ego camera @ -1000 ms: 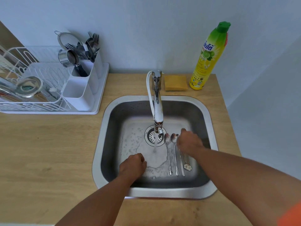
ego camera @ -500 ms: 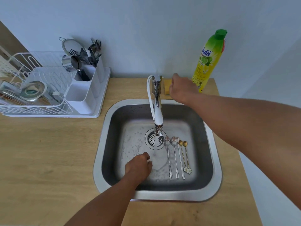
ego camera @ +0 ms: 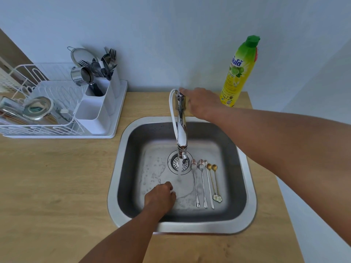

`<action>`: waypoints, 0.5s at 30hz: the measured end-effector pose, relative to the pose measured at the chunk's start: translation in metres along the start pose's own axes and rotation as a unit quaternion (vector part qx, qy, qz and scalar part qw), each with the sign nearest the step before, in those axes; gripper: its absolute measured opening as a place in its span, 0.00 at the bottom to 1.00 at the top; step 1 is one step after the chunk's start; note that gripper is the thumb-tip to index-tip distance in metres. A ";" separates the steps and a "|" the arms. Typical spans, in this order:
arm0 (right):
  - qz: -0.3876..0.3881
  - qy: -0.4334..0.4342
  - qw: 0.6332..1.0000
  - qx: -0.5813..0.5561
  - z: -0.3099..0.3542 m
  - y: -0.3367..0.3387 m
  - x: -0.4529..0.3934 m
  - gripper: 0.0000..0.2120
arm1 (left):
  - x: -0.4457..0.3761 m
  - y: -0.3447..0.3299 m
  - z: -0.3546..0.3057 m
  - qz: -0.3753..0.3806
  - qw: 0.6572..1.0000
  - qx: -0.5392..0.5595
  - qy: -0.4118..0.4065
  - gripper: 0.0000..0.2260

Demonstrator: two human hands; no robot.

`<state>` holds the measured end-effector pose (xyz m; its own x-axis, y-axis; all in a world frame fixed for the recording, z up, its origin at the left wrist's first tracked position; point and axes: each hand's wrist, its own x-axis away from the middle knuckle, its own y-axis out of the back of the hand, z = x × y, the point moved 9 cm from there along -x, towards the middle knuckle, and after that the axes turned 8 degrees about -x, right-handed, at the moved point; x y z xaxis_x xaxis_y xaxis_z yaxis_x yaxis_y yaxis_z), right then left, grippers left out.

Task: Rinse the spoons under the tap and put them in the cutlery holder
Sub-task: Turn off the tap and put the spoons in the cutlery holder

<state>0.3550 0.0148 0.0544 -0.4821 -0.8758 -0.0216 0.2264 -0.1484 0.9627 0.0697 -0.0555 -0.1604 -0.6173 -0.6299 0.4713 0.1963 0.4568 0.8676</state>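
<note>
Right hand (ego camera: 201,103) moved left from over the sponge spot half a second back, ended on the top of the tap (ego camera: 181,128), fingertips touching the lever end. Fingers looked extended over the lever, not wrapped; holding nothing else. Sponge seen earlier behind the tap was now hidden under that hand.

Left hand (ego camera: 160,198) stayed low in the sink (ego camera: 247,205), near the front wall, left of the spoons. Fingers curled inward; could not tell whether anything was pinched inside.

Water stream still visible at the spout, falling toward the drain (ego camera: 175,164).

Spoons (ego camera: 206,184) unchanged: five in a row on the sink floor, right of the drain, bowls toward the tap, handles toward the front. Two gold ones with flower ends on the right side of the row. Neither hand touching them; left hand near but apart, right hand well apart and above.

Cutlery holder (ego camera: 98,107) sat at the right end of the dish rack (ego camera: 38,118), left of the sink, back compartment already stuffed with forks and utensils. Soap bottle (ego camera: 238,73) upright at the back right of the counter (ego camera: 57,186).
</note>
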 end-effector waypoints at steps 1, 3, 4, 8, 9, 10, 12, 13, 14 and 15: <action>-0.001 0.001 1.000 0.000 0.000 -0.001 0.001 0.30 | 0.000 0.000 0.000 -0.001 1.000 -0.001 -0.001 0.15; 0.007 0.002 1.000 -0.010 -0.001 -0.004 0.003 0.32 | 0.001 0.000 -0.001 0.001 1.000 -0.002 0.001 0.15; 0.011 0.000 1.000 -0.017 -0.002 -0.005 0.004 0.33 | 0.002 0.000 -0.001 0.002 1.000 -0.003 0.002 0.15; 0.034 -0.001 0.999 -0.009 0.000 -0.015 0.021 0.39 | 0.003 0.000 0.000 0.002 1.000 -0.003 0.005 0.15; 0.039 -0.007 0.999 -0.008 0.000 -0.019 0.026 0.40 | 0.003 0.000 0.000 0.001 1.000 -0.003 0.006 0.15; 0.039 -0.015 0.999 -0.012 0.000 -0.021 0.031 0.41 | 0.003 0.001 0.000 0.001 1.000 -0.004 0.006 0.15; 0.034 -0.028 0.999 -0.027 -0.001 -0.023 0.038 0.43 | 0.003 0.001 -0.001 0.001 1.000 -0.004 0.005 0.15; 0.029 -0.031 0.998 -0.037 -0.001 -0.024 0.041 0.42 | 0.003 0.001 0.000 0.001 1.000 -0.005 0.006 0.15; 0.019 -0.036 0.998 -0.052 -0.002 -0.025 0.046 0.42 | 0.003 0.001 0.000 0.002 1.000 -0.006 0.007 0.15; 0.007 -0.048 0.996 -0.074 -0.005 -0.028 0.052 0.40 | 0.003 0.001 0.000 0.004 1.000 -0.006 0.008 0.15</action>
<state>0.3280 -0.0295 0.0248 -0.5550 -0.8315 0.0241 0.3530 -0.2092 0.9119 0.0675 -0.0570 -0.1583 -0.6035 -0.6363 0.4806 0.2107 0.4540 0.8657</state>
